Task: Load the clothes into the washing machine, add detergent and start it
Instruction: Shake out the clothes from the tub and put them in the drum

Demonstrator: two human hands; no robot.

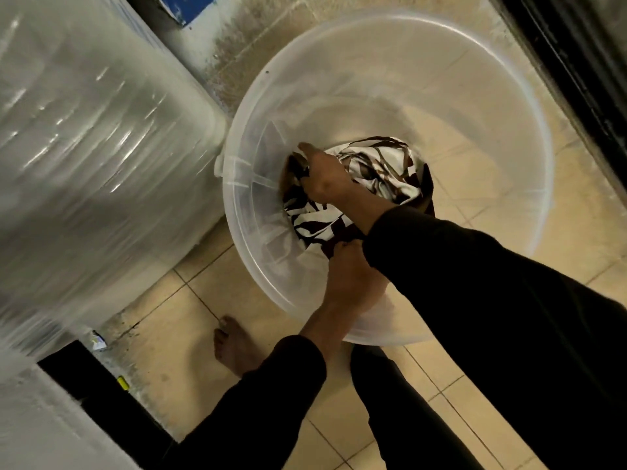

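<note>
Translucent plastic tub (475, 96) on tiled floor (509, 385), beside plastic-wrapped appliance (84, 147). Brown-and-white patterned cloth (380, 171) bunched at tub bottom. Right hand (324, 178) clamped on cloth's upper left; left hand (349, 276) gripping its near edge. Bare foot (235, 347) below.

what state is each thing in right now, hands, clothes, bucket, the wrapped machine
patterned cloth: bunched at the bottom of the bucket, not yet lifted out
clear bucket: upright on the tiled floor, beside the machine
right hand: inside the bucket, gripping the cloth
left hand: over the near rim, pinching the cloth's edge
wrapped machine: covered in clear plastic film, opening not in view
</note>
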